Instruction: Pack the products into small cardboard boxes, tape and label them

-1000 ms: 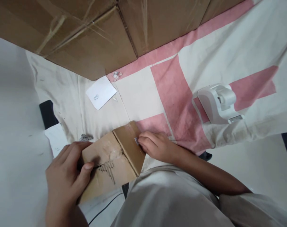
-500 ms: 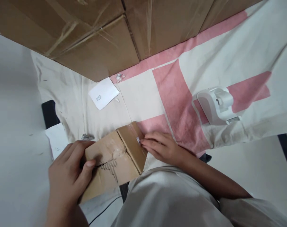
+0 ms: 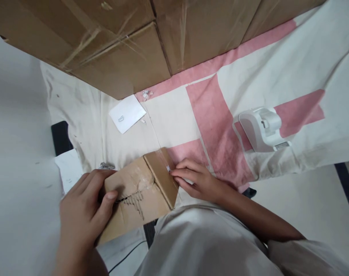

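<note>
A small, worn cardboard box [image 3: 140, 193] with torn paper on its top lies at the near edge of the cloth-covered table. My left hand [image 3: 85, 209] wraps round its left end, thumb pressed on the torn top. My right hand [image 3: 195, 180] lies against the box's right side, fingers together, their tips at a small white scrap [image 3: 168, 168] on that face.
Large taped cardboard boxes [image 3: 128, 46] stand at the back. A white paper square [image 3: 127, 113] with a clip lies in front of them. A white tape dispenser [image 3: 262, 128] sits on the pink-and-cream cloth [image 3: 220, 111] at the right. My pale clothing fills the bottom.
Both hands keep their places on the small box. The view has drifted slightly, and my right fingers have shifted a little along the box's side.
</note>
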Demonstrator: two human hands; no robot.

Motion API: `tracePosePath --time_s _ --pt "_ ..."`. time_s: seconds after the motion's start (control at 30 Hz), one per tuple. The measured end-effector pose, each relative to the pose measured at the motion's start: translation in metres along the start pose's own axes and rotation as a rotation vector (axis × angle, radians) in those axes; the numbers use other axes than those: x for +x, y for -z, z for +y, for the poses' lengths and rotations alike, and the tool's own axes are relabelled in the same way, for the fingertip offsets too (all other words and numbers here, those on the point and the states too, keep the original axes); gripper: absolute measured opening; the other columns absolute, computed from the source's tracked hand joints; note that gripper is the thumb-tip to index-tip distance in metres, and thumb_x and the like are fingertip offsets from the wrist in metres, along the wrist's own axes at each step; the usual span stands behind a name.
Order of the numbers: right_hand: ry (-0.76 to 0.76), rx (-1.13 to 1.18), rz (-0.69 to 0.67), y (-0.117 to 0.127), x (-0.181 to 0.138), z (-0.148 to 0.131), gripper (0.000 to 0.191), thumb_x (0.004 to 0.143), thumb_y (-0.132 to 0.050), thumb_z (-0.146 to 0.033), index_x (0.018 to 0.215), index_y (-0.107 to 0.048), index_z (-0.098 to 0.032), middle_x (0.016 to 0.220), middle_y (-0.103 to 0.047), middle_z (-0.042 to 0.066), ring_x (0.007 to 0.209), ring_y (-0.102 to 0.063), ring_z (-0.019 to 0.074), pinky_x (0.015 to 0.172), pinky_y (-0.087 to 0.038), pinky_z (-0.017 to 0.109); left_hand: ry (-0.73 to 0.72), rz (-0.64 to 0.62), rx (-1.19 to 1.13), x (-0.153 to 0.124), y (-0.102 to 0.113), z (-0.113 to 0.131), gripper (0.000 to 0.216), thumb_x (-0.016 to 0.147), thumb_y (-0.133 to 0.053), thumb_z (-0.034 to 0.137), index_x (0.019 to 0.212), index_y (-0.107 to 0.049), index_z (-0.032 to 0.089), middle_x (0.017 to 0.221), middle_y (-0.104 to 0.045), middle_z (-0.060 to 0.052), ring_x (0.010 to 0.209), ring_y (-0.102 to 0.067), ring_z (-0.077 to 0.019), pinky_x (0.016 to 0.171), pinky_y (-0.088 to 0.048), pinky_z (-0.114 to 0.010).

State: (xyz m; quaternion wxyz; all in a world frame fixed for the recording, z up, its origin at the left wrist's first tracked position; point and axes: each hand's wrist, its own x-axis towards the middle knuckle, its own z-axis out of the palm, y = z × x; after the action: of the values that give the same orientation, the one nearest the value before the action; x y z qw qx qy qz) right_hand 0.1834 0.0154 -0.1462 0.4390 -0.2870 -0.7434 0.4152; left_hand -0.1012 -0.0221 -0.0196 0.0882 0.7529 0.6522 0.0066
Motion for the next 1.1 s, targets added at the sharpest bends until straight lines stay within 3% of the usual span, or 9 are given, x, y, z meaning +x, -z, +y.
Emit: tracePosePath --time_s 0.17,0.37,0.8,1.1 --pt "-0.088 0.083 -0.088 0.003 0.008 0.002 0.016 0.103 -0.053 -0.013 0.113 -0.064 -0.018 0.105 -0.068 0.008 0.096 -0.067 0.0143 0.086 -0.059 0.027 0.016 -0.009 0.005 -0.001 0.001 0.001 0.033 0.104 -0.036 0.048 0.108 -0.057 0.024 0.094 -0.064 -0.003 0.089 -0.061 -0.0215 0.071 -0.04 -0.031" --pt "-0.028 -0.098 -0.208 0.005 0.01 0.005 0.017 0.105 -0.047 -0.015 0.108 -0.063 -0.018 0.108 -0.069 0.008 0.097 -0.068 0.0157 0.081 -0.057 0.029 -0.001 0.009 0.0 0.0 -0.001 0.001 0.031 0.104 -0.038 0.047 0.105 -0.057 0.024 0.093 -0.064 -0.002 0.088 -0.061 -0.0214 0.071 -0.04 -0.031" --pt "0.095 -0.373 -0.162 -0.006 0.007 0.011 0.016 0.103 -0.046 -0.012 0.111 -0.06 -0.017 0.106 -0.069 0.008 0.089 -0.069 0.0163 0.064 -0.053 0.027 0.016 0.009 -0.003 0.001 0.001 0.002 0.031 0.104 -0.038 0.047 0.107 -0.058 0.024 0.094 -0.065 -0.003 0.089 -0.062 -0.022 0.071 -0.04 -0.032" --pt "0.042 -0.291 -0.065 -0.017 0.003 0.009 0.023 0.098 -0.039 -0.004 0.109 -0.053 -0.018 0.103 -0.069 0.01 0.087 -0.066 0.0174 0.064 -0.053 0.027 0.019 0.002 -0.021 0.0 0.0 0.004 0.029 0.104 -0.037 0.045 0.107 -0.058 0.024 0.095 -0.066 -0.003 0.09 -0.063 -0.0219 0.071 -0.04 -0.032"
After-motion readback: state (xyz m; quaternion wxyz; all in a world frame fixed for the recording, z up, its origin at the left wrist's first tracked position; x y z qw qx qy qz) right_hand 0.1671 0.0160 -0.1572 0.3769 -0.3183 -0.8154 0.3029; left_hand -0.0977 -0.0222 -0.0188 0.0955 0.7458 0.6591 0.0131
